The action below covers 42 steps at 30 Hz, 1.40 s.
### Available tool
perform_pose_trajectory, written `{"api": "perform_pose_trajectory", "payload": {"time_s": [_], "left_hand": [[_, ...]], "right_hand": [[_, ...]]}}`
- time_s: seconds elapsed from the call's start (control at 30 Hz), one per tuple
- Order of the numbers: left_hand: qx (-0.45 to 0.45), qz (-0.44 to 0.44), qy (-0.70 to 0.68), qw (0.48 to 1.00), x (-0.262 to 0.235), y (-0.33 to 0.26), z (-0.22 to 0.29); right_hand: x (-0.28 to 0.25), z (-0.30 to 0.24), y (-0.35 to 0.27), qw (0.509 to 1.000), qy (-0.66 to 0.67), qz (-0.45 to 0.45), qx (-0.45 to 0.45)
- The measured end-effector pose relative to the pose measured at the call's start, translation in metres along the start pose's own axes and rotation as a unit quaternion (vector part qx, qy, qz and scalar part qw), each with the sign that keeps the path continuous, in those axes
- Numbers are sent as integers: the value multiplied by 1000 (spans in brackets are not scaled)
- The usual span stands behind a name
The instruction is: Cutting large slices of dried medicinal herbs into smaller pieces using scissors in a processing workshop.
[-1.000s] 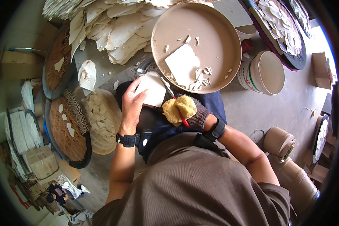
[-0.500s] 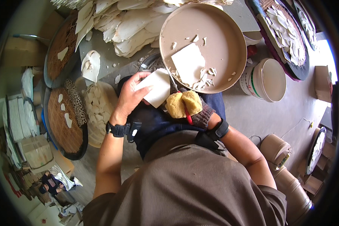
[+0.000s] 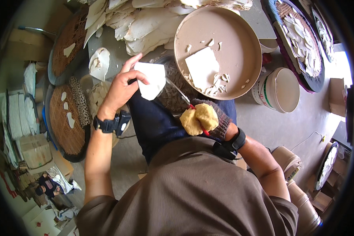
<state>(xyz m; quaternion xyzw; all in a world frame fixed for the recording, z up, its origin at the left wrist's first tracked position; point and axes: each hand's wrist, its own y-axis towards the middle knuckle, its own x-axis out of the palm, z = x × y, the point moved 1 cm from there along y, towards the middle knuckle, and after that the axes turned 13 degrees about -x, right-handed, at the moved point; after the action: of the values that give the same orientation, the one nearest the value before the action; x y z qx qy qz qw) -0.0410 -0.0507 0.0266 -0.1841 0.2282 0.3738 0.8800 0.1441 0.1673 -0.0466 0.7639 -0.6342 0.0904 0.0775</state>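
Observation:
My left hand (image 3: pixel 124 86) pinches a thin, flat white piece (image 3: pixel 152 80) with angular edges between thumb and fingers; its index finger points up and away. In a knitted grey-brown glove, my right hand (image 3: pixel 218 114) grips scissors (image 3: pixel 178 91) whose red handles are wrapped in thick yellow foam (image 3: pixel 199 119). The metal blades point up and left toward the white piece, with a small gap between them. Foam hides most of the right fingers. Just beyond, a round tan tray (image 3: pixel 240 39) holds another white piece (image 3: pixel 202 69) and several small offcuts (image 3: pixel 218 86).
Broad white sheets (image 3: pixel 145 23) are piled on the grey table (image 3: pixel 116 51). A dark container of scraps (image 3: pixel 175 94) sits between my knees. Woven trays (image 3: pixel 67 122) stand left; a white bucket (image 3: pixel 283 90) and a tray of pieces (image 3: pixel 299 39) stand right. Another person (image 3: pixel 47 187) is far left.
My left hand has drawn the white piece left, away from the blades, and turned it. My right hand with the scissors has shifted slightly right and toward me. The view has moved a little.

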Motion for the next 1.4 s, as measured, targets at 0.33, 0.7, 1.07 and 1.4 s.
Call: {"api": "perform_pose_trajectory", "payload": {"time_s": [0.33,0.7,1.07,1.4], "left_hand": [[-148,60,-459,874,43,-21,2],[-139,268,-543,784,103,-4,18],[-131,233,-463,845,107,0,27],[-183,117,-420,881,87,-8,25]], "right_hand": [[4,51,2,984,158,-13,-82],[24,50,15,987,-61,24,-147],[11,54,7,994,-69,36,-74],[20,36,14,817,562,108,-74]]}}
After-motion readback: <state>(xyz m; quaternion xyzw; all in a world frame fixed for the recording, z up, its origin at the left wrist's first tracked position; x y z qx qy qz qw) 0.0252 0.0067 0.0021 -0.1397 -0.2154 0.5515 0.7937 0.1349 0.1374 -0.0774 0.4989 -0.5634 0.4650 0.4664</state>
